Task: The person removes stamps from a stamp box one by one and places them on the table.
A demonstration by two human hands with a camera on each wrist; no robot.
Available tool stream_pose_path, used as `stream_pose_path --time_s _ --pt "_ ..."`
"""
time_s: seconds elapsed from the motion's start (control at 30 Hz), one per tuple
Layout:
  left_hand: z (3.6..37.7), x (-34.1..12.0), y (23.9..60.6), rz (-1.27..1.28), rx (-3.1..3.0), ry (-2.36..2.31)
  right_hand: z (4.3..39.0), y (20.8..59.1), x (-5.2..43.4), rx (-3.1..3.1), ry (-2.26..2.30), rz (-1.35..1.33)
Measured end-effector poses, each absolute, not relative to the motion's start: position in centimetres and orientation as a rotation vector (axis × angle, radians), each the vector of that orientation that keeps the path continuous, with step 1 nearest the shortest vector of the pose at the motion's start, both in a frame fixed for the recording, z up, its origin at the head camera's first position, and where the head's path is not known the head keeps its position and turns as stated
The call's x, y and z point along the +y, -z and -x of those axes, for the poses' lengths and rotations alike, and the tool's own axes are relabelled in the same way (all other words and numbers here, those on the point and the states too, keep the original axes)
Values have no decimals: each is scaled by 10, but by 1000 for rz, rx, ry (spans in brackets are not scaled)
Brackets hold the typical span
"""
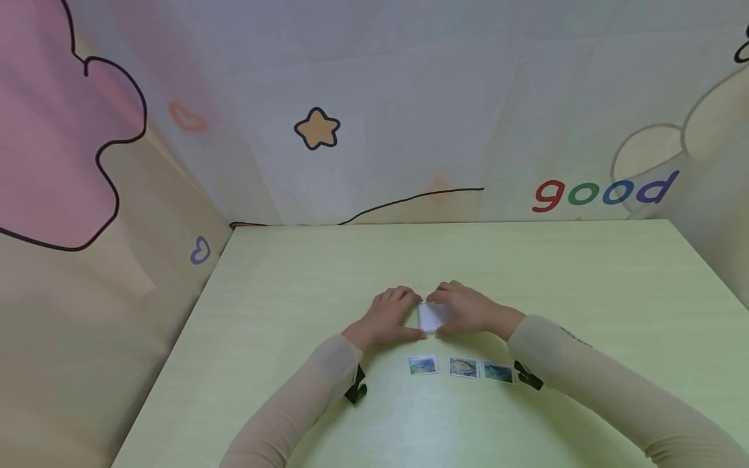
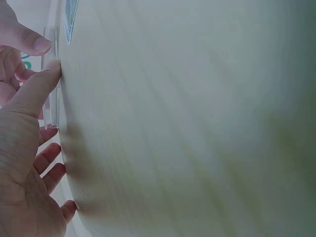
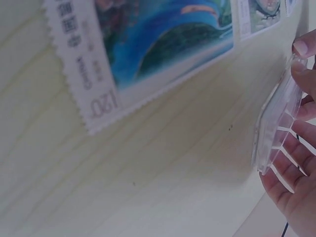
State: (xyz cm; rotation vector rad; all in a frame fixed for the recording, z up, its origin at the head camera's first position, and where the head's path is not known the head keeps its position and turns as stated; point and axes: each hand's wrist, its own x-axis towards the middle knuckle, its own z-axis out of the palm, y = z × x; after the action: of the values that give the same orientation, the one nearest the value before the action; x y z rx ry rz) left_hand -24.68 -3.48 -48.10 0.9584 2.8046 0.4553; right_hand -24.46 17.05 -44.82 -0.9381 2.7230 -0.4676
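Note:
A small, flat, clear plastic case (image 1: 432, 317) lies on the table between the two hands. My left hand (image 1: 387, 316) holds its left end, thumb (image 2: 45, 81) at the near edge and fingers towards the far edge. From the other side, my right hand (image 1: 471, 310) spans the case, gripping it by the near and far edges. In the right wrist view the case (image 3: 277, 123) shows two thin clear layers, slightly apart at one end. Three picture stamps lie nearer the body: a left stamp (image 1: 423, 365), a middle stamp (image 1: 463, 367) and a right stamp (image 1: 499, 372).
The pale green table (image 1: 281, 279) meets a printed cloth backdrop (image 1: 404, 130) at its back and sides. A black strap end (image 1: 355, 387) hangs under the left sleeve, and another black strap (image 1: 528, 376) under the right sleeve, close to the right stamp.

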Motion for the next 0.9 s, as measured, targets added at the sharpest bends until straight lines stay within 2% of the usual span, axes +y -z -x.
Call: stream_pose_path --time_s 0.9 --pt "247 -34 484 -927 2790 -565 246 447 170 2717 405 935"
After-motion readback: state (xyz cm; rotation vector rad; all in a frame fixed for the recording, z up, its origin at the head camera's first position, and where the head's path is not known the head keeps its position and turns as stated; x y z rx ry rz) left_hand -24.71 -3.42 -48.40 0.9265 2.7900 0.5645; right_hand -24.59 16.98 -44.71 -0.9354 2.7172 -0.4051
